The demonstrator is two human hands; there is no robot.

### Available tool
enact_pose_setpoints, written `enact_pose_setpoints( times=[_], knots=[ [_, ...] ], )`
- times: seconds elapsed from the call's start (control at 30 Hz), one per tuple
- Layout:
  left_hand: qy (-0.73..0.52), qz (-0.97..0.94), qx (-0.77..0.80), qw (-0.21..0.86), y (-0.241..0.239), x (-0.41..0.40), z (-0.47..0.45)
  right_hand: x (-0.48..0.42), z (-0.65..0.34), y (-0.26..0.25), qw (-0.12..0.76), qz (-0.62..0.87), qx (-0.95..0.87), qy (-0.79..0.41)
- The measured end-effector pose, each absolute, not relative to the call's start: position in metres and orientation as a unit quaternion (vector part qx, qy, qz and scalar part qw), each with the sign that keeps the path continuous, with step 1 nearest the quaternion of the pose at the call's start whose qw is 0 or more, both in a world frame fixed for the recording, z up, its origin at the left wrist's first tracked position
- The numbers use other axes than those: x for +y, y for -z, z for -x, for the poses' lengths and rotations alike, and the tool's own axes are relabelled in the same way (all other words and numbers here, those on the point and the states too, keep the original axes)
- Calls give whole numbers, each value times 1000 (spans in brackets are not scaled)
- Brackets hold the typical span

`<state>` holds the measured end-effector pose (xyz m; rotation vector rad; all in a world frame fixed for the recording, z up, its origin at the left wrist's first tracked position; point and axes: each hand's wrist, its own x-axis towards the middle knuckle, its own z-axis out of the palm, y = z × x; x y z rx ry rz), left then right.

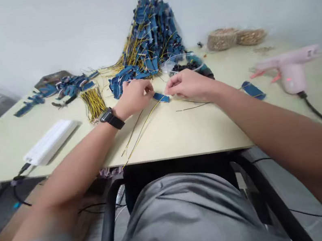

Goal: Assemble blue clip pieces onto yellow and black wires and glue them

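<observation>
Left hand [134,96], right hand [188,84] on strip [161,97]

— How many hands?
— Two: left hand [134,96], right hand [187,85], one board [161,97] between them, one watch [111,117].
— And on the table [181,133]?
— One glue gun [290,70], one bowl [184,62], one white strip [50,142], two brown bundles [221,39], one blue pile [153,35].

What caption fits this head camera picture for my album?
Left hand and right hand pinch a wired blue board on the table, a heap of such boards behind, a pink glue gun nearby.
</observation>
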<state>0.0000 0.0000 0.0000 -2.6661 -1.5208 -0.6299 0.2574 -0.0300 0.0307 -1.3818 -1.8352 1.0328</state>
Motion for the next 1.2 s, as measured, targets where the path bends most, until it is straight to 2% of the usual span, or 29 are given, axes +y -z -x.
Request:
enact_pose_setpoints(
  times=[0.2,0.63,1.2],
  knots=[
    [196,844,-498,21,11,10,2,-32,-250,-27,304,528,-692,-387],
    [193,839,-509,-21,17,20,3,-33,-248,-29,301,537,-680,-397],
    [150,821,-547,-56,-4,-2,-1,-24,-258,-26,305,507,-683,-429]
  ],
)
